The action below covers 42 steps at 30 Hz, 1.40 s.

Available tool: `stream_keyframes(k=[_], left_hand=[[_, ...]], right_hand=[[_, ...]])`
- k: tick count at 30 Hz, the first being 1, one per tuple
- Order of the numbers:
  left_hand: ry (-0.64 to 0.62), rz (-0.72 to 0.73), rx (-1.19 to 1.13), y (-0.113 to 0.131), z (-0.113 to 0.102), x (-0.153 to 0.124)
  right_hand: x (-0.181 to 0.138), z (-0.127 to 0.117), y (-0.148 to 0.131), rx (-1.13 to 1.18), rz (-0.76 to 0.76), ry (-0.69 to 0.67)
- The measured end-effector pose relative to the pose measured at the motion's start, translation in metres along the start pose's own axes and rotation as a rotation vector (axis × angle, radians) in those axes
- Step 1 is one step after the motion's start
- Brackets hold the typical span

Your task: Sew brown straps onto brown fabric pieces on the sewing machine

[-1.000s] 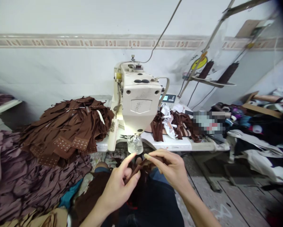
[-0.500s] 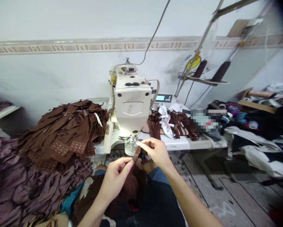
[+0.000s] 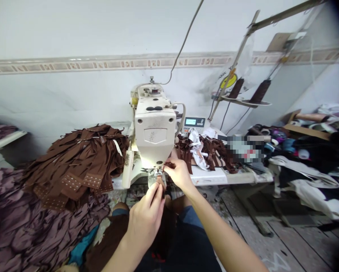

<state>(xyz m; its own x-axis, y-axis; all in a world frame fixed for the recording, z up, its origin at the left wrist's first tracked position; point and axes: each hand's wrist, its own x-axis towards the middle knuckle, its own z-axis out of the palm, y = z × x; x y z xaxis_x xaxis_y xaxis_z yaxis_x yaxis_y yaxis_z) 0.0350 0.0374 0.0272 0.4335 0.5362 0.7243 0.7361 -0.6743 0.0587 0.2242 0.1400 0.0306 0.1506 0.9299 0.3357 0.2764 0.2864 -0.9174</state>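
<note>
A white sewing machine [image 3: 154,132] faces me, its presser foot [image 3: 158,170] lit from above. My left hand [image 3: 147,211] pinches a narrow brown fabric strip [image 3: 161,182] just in front of the foot. The strip's far end lies at the foot. Close by on the right, my right hand [image 3: 179,172] is closed, thumb and fingertips at the strip's far end, which they partly hide. Below my hands, dark brown cloth hangs down over my lap.
Left of the machine lies a heap of brown fabric pieces [image 3: 87,158], some with rows of metal eyes. Mauve cloth [image 3: 30,223] is piled lower left. Right are brown and white straps [image 3: 198,149], a control panel [image 3: 194,122] and thread cones [image 3: 260,91].
Both hands have moved forward with the brown strip, bringing its end to the presser foot. My right hand has shifted up beside the foot. The camera view has tilted slightly.
</note>
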Motion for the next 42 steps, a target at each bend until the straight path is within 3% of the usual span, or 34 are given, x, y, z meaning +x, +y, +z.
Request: stream_keyframes(k=[9, 15, 19, 22, 26, 30, 37, 39, 42], left_hand=[[-0.064, -0.090, 0.078, 0.007, 0.012, 0.007], [-0.155, -0.147, -0.091, 0.001, 0.004, 0.000], [-0.098, -0.191, -0.318, -0.008, -0.007, -0.022], [0.000, -0.299, -0.383, -0.020, -0.012, -0.051], [-0.094, -0.326, -0.437, -0.046, -0.014, -0.087], [-0.144, -0.290, -0.332, -0.072, -0.016, -0.099], [-0.171, -0.188, 0.267, -0.086, -0.017, -0.085], [-0.155, -0.234, 0.288, -0.084, -0.011, -0.082], [-0.095, -0.403, 0.041, -0.079, -0.002, -0.077]], right_hand=[[0.017, 0.009, 0.009, 0.006, 0.041, 0.053], [-0.002, 0.005, 0.013, 0.149, 0.133, 0.066], [-0.034, -0.001, 0.023, 0.237, 0.242, 0.103], [-0.063, -0.005, 0.040, 0.323, 0.417, 0.000], [-0.095, -0.007, 0.051, 0.385, 0.505, -0.174], [-0.102, -0.008, 0.030, 0.425, 0.520, -0.265], [-0.111, -0.010, -0.016, 0.332, 0.468, -0.266], [-0.120, -0.010, -0.024, 0.289, 0.454, -0.288], [-0.134, -0.013, -0.034, 0.235, 0.455, -0.445]])
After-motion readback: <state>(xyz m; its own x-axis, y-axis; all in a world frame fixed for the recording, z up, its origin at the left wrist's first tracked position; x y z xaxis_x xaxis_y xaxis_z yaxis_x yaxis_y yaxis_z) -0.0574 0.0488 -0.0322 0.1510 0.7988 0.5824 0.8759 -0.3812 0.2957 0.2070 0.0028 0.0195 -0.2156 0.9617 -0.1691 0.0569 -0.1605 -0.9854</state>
